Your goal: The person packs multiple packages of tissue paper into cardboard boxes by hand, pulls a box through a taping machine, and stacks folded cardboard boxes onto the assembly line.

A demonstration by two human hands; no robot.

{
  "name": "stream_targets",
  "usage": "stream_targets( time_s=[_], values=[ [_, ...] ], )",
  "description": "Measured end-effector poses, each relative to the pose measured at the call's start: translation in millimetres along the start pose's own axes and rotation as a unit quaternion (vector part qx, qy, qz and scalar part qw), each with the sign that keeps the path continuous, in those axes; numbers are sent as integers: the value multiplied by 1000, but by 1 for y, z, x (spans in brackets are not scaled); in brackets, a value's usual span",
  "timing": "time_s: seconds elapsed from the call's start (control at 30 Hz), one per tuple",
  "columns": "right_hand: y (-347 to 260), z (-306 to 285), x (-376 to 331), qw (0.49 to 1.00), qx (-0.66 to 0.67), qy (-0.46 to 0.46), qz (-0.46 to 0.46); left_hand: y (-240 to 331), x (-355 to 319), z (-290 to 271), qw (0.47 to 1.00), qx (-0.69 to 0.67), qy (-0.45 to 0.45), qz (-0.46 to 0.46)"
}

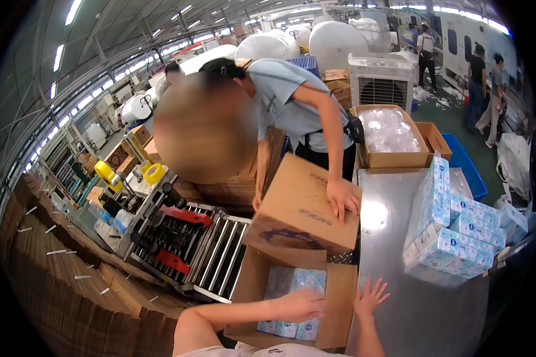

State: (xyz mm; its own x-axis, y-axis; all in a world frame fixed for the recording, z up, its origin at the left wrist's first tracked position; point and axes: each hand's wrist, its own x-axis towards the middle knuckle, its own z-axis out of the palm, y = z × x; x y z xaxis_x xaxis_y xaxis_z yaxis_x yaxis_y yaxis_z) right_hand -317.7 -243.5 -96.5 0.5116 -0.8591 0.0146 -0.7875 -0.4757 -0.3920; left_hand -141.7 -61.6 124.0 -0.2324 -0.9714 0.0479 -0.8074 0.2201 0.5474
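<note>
In front of me stands an open carton (339,297) with tissue packs (301,279) in light blue wrapping inside. My left hand (298,306) reaches across it, fingers loosely bent and slightly blurred, with nothing visible in them. My right hand (370,296) hovers beside the carton's right flap, above the steel table (411,315), fingers spread and holding nothing. Just beyond, a co-worker in a light blue shirt holds a brown carton (304,205) tilted over the far edge of mine, one hand (342,199) flat on it.
Bundled tissue packs (458,253) are stacked on the table's right side. A roller conveyor (220,256) with red parts lies left of the carton, yellow tape rolls (154,173) beyond. Flat cardboard stacks (59,285) fill the left. A box of clear plastic (390,131) stands behind the table.
</note>
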Motion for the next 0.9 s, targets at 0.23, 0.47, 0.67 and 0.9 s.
stream_targets(
  time_s=[0.23,0.47,0.67,0.9],
  values=[
    [19,0,-12,998,-44,-29,-47,28,-82,83,956,-184,-31,-228],
    [16,-2,-19,994,-83,-53,-48,31,-89,116,953,-240,-63,-174],
    [1,-5,-9,995,-77,-47,-51,17,-79,127,953,-216,-90,-193],
    [5,-12,-1,992,-94,-25,-75,26,-57,118,948,-236,-104,-189]
  ],
)
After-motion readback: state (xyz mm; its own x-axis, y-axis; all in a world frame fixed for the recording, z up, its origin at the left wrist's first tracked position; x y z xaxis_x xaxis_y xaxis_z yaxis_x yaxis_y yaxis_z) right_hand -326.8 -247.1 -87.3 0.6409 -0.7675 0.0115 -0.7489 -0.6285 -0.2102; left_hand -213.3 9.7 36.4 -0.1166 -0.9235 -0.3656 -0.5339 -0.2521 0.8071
